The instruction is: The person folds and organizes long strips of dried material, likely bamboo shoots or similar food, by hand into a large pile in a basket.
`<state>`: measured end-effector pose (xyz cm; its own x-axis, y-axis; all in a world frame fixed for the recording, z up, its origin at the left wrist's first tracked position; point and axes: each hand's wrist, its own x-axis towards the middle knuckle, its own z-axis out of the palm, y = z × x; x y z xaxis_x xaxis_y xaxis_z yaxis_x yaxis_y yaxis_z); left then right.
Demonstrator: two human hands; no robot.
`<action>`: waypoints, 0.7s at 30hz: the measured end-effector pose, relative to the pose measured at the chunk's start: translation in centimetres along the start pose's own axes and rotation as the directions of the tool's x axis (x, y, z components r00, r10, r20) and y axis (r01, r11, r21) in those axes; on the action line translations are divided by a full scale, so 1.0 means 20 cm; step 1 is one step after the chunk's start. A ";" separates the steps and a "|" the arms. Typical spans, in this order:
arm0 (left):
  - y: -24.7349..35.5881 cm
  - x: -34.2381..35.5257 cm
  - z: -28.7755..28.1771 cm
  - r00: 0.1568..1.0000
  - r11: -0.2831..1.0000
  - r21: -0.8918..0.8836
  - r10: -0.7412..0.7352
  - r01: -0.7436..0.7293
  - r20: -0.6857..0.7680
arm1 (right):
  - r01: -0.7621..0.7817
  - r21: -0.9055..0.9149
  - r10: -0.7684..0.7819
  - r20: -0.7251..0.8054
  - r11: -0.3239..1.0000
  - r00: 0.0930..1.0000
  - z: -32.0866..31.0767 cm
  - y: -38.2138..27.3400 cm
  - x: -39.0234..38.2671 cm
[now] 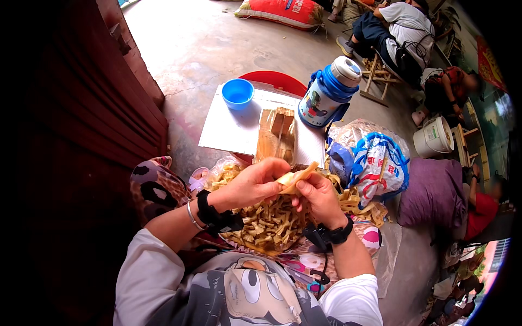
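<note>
My left hand point(265, 182) and my right hand point(315, 193) are together above my lap, both closed on a pale yellow, folded dried strip point(293, 179). My right thumb presses on it. Beneath my hands lies a heap of short yellowish dried pieces point(261, 228) on a bag in my lap. Just beyond, a bundle of brown flat pieces point(277, 133) in clear wrapping lies on a white board point(220, 129), with a blue cup point(237, 93) and a blue-and-white flask point(321, 100) beside it.
A red round stool or tub point(272, 77) supports the board. A printed plastic bag point(375, 163) sits at my right, near a purple sack point(429, 193) and white bucket point(429, 138). Several people work at the right. A red sack point(277, 12) lies ahead; a red door point(109, 92) stands left.
</note>
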<state>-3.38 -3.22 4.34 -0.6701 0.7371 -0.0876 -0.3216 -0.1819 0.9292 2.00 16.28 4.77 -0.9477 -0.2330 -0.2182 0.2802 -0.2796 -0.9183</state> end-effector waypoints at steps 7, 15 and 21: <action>0.07 -0.01 0.03 0.796 0.333 0.818 0.560 -0.469 0.228 | -0.149 0.299 0.131 0.080 0.943 0.988 -0.03 0.02 0.03; 0.04 -0.02 0.00 0.885 0.423 0.846 0.451 -0.325 0.114 | -0.136 -0.060 0.135 -0.012 0.989 0.991 0.01 -0.01 0.01; 0.01 -0.02 -0.03 0.925 0.447 0.860 0.372 -0.246 0.071 | -0.192 -0.037 0.195 0.095 0.981 0.976 -0.01 -0.05 -0.01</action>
<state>-3.50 -4.00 4.36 -0.6927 0.6603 0.2903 0.5960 0.2974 0.7459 1.84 16.87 5.68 -0.8561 -0.3702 -0.3607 0.4513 -0.1951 -0.8708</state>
